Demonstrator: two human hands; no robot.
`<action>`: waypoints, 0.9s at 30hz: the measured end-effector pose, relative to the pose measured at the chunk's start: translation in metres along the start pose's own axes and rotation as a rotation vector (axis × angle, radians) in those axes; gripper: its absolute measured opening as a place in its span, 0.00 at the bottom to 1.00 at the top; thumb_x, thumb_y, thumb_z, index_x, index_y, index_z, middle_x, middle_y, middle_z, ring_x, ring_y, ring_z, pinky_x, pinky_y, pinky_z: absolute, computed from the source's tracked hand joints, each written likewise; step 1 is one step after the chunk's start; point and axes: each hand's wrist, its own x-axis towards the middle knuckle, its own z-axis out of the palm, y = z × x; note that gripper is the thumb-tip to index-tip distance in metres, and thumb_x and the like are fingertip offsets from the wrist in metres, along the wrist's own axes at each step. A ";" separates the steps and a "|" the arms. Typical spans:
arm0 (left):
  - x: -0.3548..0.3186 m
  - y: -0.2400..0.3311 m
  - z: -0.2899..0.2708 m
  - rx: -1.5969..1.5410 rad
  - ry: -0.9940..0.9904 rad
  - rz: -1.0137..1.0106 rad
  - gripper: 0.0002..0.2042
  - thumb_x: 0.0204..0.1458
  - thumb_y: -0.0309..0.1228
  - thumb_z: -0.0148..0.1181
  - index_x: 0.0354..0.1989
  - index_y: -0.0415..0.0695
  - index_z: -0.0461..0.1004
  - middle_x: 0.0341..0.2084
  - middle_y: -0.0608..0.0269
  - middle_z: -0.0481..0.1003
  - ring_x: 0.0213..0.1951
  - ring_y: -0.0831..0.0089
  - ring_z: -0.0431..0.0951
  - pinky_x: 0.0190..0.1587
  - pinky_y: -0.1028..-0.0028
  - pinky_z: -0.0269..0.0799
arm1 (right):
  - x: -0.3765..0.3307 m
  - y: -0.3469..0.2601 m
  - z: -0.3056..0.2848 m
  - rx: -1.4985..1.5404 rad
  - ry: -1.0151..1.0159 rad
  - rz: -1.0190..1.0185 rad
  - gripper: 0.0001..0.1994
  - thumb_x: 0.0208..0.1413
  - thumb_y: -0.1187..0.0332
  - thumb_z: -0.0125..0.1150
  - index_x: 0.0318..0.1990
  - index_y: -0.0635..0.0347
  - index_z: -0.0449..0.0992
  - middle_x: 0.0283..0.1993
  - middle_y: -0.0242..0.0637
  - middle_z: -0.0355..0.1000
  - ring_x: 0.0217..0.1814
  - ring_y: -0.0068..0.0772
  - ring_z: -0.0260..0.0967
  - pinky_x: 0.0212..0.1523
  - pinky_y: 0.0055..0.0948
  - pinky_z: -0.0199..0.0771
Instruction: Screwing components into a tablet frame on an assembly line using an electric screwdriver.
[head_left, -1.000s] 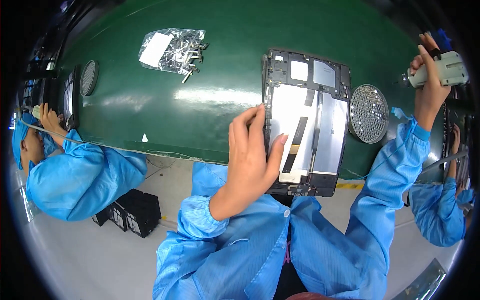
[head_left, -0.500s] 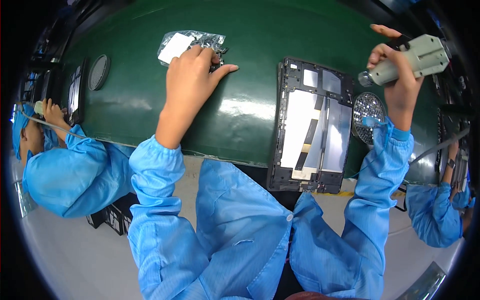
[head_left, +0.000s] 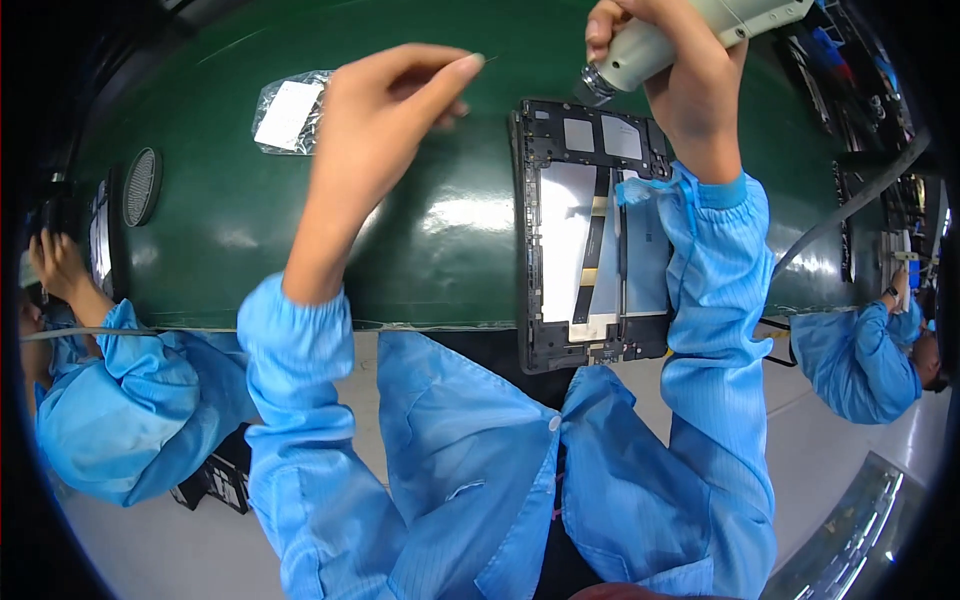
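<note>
My left hand (head_left: 385,110) is raised over the green table, thumb and fingers pinched together. A tiny thin thing sticks out at its fingertips, too small to name. In my right hand (head_left: 695,95) is a pale grey-green electric screwdriver (head_left: 650,52), its clear-collared nose tilted down to the left. Below that nose lies an opened tablet (head_left: 560,325) with black frame, silvery panels and dark ribbon strips, overhanging the near table edge. My right sleeve covers part of its right side. A clear plastic bag (head_left: 288,116) with a white label lies left of my left hand, which partly hides it.
A round mesh-topped dish (head_left: 142,187) stands at the left on the green table (head_left: 440,265). A grey cable (head_left: 850,205) runs past my right forearm. Co-workers in blue sit close at the left (head_left: 120,400) and farther right (head_left: 850,360).
My left hand has lifted from the plastic bag and moved right with its fingers pinched. My right hand has brought the screwdriver left, nearer the tablet's far end. The view has shifted.
</note>
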 end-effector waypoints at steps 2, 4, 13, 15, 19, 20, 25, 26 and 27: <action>0.026 -0.031 0.012 -0.096 -0.055 -0.027 0.13 0.60 0.32 0.67 0.45 0.34 0.83 0.35 0.59 0.83 0.33 0.78 0.81 0.36 0.78 0.77 | 0.005 0.007 0.009 0.018 0.003 -0.008 0.11 0.54 0.74 0.55 0.43 0.71 0.76 0.31 0.42 0.76 0.23 0.29 0.72 0.23 0.27 0.75; 0.034 -0.051 0.026 -0.193 -0.129 -0.042 0.13 0.60 0.33 0.67 0.45 0.34 0.83 0.35 0.59 0.83 0.34 0.78 0.81 0.36 0.79 0.76 | 0.008 0.014 0.009 0.066 0.052 -0.053 0.12 0.54 0.73 0.56 0.43 0.71 0.75 0.30 0.43 0.75 0.22 0.29 0.72 0.23 0.27 0.74; 0.022 -0.058 0.045 -0.122 -0.165 0.001 0.14 0.58 0.35 0.69 0.45 0.38 0.85 0.35 0.58 0.83 0.34 0.76 0.80 0.40 0.76 0.74 | 0.007 0.015 0.004 0.051 0.122 -0.082 0.12 0.54 0.73 0.55 0.44 0.71 0.75 0.40 0.46 0.77 0.24 0.27 0.71 0.21 0.26 0.71; 0.022 -0.060 0.047 -0.043 -0.151 0.078 0.13 0.57 0.35 0.69 0.44 0.39 0.86 0.34 0.58 0.83 0.34 0.74 0.81 0.40 0.76 0.75 | 0.008 0.017 0.003 0.047 0.126 -0.078 0.12 0.54 0.73 0.56 0.45 0.70 0.75 0.40 0.46 0.77 0.24 0.27 0.71 0.21 0.26 0.72; 0.020 -0.057 0.050 0.144 -0.085 0.201 0.11 0.55 0.35 0.70 0.42 0.43 0.87 0.34 0.57 0.81 0.35 0.69 0.83 0.40 0.73 0.77 | 0.007 0.019 0.007 0.071 0.119 -0.131 0.13 0.55 0.71 0.58 0.45 0.69 0.75 0.41 0.46 0.77 0.24 0.26 0.72 0.21 0.26 0.73; 0.020 -0.056 0.050 0.165 -0.078 0.214 0.10 0.54 0.34 0.70 0.42 0.44 0.87 0.34 0.59 0.82 0.36 0.69 0.84 0.39 0.73 0.78 | 0.007 0.016 0.006 0.069 0.113 -0.133 0.12 0.55 0.71 0.58 0.45 0.69 0.75 0.40 0.46 0.77 0.24 0.26 0.72 0.21 0.26 0.73; 0.014 -0.056 0.051 0.146 -0.066 0.168 0.12 0.58 0.33 0.69 0.44 0.38 0.86 0.38 0.64 0.80 0.38 0.80 0.79 0.40 0.80 0.72 | 0.006 0.020 0.006 0.103 0.062 -0.152 0.11 0.56 0.72 0.58 0.43 0.70 0.76 0.38 0.45 0.78 0.23 0.26 0.72 0.20 0.26 0.73; 0.015 -0.053 0.054 0.169 -0.074 0.143 0.12 0.58 0.33 0.69 0.43 0.38 0.85 0.38 0.64 0.80 0.37 0.80 0.79 0.39 0.79 0.72 | 0.005 0.020 0.002 0.085 0.042 -0.172 0.11 0.56 0.72 0.58 0.43 0.71 0.76 0.37 0.44 0.78 0.23 0.26 0.73 0.20 0.26 0.73; 0.017 -0.050 0.056 0.193 -0.081 0.117 0.11 0.58 0.33 0.69 0.43 0.38 0.85 0.38 0.64 0.80 0.37 0.80 0.79 0.39 0.79 0.72 | 0.005 0.019 -0.001 0.066 0.021 -0.190 0.11 0.56 0.72 0.58 0.44 0.71 0.76 0.37 0.43 0.78 0.22 0.26 0.73 0.20 0.26 0.72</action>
